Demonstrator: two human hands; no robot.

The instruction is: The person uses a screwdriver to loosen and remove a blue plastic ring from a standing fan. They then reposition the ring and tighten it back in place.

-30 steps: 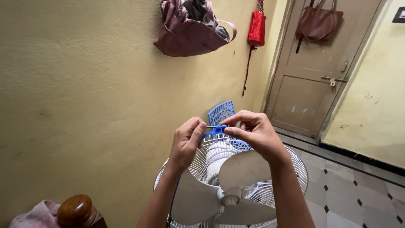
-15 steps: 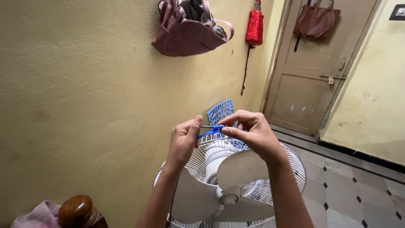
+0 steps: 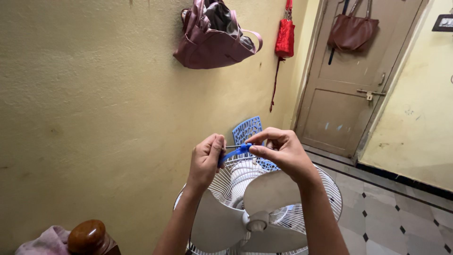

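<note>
- Left hand (image 3: 205, 160) pinches one end of a small blue clip (image 3: 234, 153), fingers closed tight on it.
- Right hand (image 3: 282, 152) grips the clip's other end between thumb and forefinger.
- The clip sits at the top rim of the white fan guard (image 3: 325, 182), above the pale blades (image 3: 271, 191).
- A blue plastic chair (image 3: 247, 130) stands behind, by the yellow wall (image 3: 94, 108).

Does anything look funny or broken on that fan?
Yes. The fan has no front cover, so its white blades are bare. Only the back wire grille is on. Both hands hold a small blue clip at its rim.
</note>
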